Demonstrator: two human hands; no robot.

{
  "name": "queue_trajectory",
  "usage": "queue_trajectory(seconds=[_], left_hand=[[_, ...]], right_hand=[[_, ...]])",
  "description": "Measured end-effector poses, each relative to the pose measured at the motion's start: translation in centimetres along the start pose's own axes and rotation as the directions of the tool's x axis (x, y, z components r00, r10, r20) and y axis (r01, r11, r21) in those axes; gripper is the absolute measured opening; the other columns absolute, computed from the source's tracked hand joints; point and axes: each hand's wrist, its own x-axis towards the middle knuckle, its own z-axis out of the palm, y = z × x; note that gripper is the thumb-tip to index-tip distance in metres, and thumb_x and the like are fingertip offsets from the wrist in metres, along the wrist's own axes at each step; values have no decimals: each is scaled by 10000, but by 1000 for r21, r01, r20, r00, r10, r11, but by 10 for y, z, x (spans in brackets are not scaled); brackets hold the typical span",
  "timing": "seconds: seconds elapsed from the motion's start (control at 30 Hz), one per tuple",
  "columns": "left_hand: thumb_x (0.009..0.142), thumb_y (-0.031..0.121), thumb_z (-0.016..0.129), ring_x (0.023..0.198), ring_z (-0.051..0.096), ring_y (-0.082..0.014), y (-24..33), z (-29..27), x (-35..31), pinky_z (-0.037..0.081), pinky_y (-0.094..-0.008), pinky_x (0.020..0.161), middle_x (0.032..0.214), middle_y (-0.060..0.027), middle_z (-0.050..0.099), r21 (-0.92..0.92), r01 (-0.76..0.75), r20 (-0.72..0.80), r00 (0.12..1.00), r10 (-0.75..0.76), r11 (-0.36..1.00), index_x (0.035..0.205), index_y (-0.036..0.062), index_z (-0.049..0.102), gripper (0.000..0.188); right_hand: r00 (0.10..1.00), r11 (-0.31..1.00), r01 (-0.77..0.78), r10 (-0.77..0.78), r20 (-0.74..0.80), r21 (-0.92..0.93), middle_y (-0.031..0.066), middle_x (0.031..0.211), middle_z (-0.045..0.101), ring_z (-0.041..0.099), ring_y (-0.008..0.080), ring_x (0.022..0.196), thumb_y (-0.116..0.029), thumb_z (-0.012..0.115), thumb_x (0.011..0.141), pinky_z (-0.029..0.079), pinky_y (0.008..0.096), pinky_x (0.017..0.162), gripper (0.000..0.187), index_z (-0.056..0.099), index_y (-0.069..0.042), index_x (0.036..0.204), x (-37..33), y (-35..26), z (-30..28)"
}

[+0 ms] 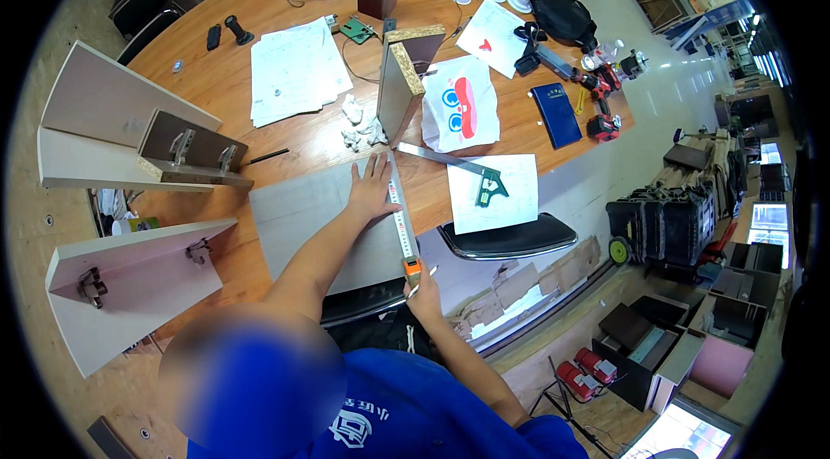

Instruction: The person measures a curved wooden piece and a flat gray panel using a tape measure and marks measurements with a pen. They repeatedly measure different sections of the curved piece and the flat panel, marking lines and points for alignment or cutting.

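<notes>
The left hand (pixel 372 189) lies flat, fingers spread, on a grey board (pixel 303 208) on the table (pixel 430 200), its thumb at the blade (pixel 402 232) of a tape measure extended along the board's right edge. The right hand (pixel 424 295) is clamped around the orange case (pixel 412 269) and also holds a thin white stick (pixel 434 270), perhaps a pen.

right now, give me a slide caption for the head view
Right hand holds an orange tape measure, its blade extended along a grey panel where the left hand rests.
</notes>
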Motion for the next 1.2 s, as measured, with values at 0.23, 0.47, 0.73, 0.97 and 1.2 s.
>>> queue_trajectory(seconds=[0.23, 0.47, 0.73, 0.97, 1.2], left_hand=[[670, 684, 824, 1580, 171, -358, 2, -2, 4, 205, -732, 1180, 1709, -159, 183, 7, 3, 2, 1000, -3, 1000, 1581, 23, 315, 1235], [659, 681, 833, 1580, 173, -353, 2, -3, 1, 223, -726, 1178, 1717, -152, 165, 28, 5, -14, 1000, -5, 1000, 1590, 37, 296, 1253], [743, 580, 825, 1511, 289, -399, -8, -4, -2, 311, -627, 1160, 1638, -233, 290, -24, 16, -145, 989, -19, 1000, 1508, 92, 473, 974], [788, 350, 841, 1174, 599, -386, 17, 1, -3, 506, -521, 936, 1219, -188, 636, -389, 256, -76, 949, -307, 885, 1458, 102, 520, 783], [800, 164, 821, 876, 725, -363, -57, 98, -20, 572, -457, 808, 1005, -225, 741, -805, 292, -281, 579, -765, 517, 1519, -55, 386, 868]], right_hand=[[1000, 999, -3, 2, 13, 41, 339, 1133, 646, 637, 534, 1035, -34, 671, 858, 536, 534, 867, 717, 372, -19, 1509, 4, -3, -7], [1000, 1000, 17, -17, -11, 14, 326, 1086, 647, 643, 533, 984, -50, 674, 872, 533, 555, 821, 710, 367, -58, 1512, 0, 3, -1], [998, 998, 22, -19, 55, -54, 293, 1038, 639, 651, 511, 941, -89, 691, 874, 534, 573, 774, 740, 346, -132, 1527, 0, 16, 4], [999, 998, 32, -31, 41, -45, 310, 1027, 653, 636, 528, 949, -73, 692, 856, 520, 561, 809, 716, 396, -98, 1507, 9, 14, -11], [918, 936, 315, -342, 200, 155, 218, 1160, 678, 661, 383, 1046, -82, 662, 874, 512, 431, 919, 546, 551, -34, 1406, 11, -26, -6]])
